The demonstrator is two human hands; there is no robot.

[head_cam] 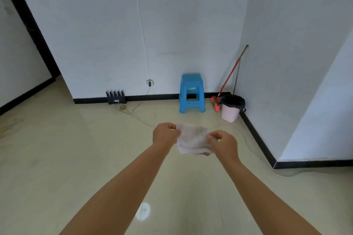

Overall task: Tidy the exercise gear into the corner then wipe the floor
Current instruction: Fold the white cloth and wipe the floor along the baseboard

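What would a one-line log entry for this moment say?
step: wiping not begun | left hand: pinches white cloth | right hand: pinches same cloth | cloth: spread above floor

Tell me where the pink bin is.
In the head view, the pink bin stands in the right-hand corner, beside the broom, right of the blue stool.

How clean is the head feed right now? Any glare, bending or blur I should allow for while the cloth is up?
Head view: soft, even light with faint shadows; a round glare spot on the floor between the forearms; wide-angle bending curves the black baseboard and the walls. The white cloth, pinched by left hand and right hand, looks slightly soft; the blue stool reads clearly.
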